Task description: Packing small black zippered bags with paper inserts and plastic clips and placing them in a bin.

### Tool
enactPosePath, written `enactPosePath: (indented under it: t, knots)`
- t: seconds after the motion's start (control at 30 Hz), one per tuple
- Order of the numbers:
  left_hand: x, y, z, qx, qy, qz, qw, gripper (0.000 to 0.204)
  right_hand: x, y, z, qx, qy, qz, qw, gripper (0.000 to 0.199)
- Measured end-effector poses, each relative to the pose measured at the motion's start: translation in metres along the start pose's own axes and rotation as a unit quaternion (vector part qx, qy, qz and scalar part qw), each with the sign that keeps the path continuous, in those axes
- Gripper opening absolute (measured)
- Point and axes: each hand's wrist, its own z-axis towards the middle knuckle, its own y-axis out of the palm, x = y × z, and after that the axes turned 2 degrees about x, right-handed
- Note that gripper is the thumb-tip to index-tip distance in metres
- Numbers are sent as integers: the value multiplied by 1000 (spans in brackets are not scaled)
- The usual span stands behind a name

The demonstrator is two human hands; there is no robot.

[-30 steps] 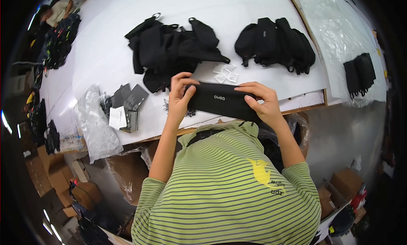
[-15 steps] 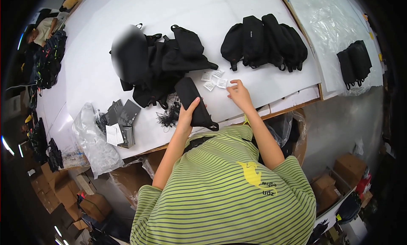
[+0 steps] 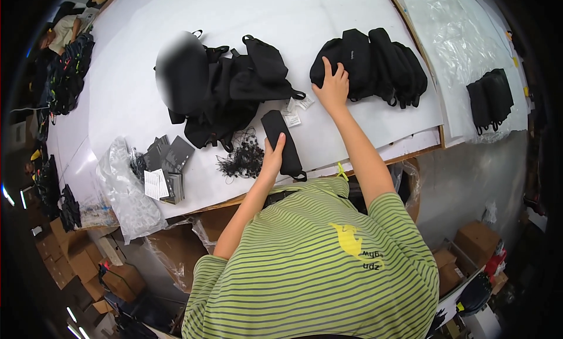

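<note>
A slim black fabric pouch [image 3: 283, 128] with a small loop at its near end is in my left hand [image 3: 273, 157], thumb on top, close to the table's front edge. My right hand [image 3: 334, 85] reaches farther out, its fingers spread over the near left side of a row of black pouches [image 3: 381, 63]. It touches the leftmost pouch and has not closed round it. Between the hands lie small white labels [image 3: 291, 117], partly covered by the held pouch. A heap of black pouches [image 3: 223, 81] lies to the left; part of it is blurred.
Tangled black strings [image 3: 245, 157] lie left of my left hand. Farther left are stacked dark cards [image 3: 175, 163] and a clear plastic bag [image 3: 126, 189]. Folded black pouches [image 3: 490, 98] rest on plastic sheeting at the far right. Cardboard boxes [image 3: 481, 242] stand below.
My right hand has moved away from the white labels, forward onto the row of pouches. My left hand has shifted slightly right with its pouch, now over some labels.
</note>
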Motion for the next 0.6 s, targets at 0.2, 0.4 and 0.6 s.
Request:
enactPosePath:
  t: [0.2, 0.4, 0.6]
  knots:
    - [-17, -6, 12, -35, 12, 52, 998, 63, 11, -18, -7, 35, 128, 161, 978, 49]
    - [-26, -8, 15, 55, 26, 134, 989, 59, 1, -88, -107, -37, 463, 650, 602, 46]
    - [-16, -1, 1, -39, 30, 20, 999, 59, -2, -83, -185, -320, 550, 707, 308, 45]
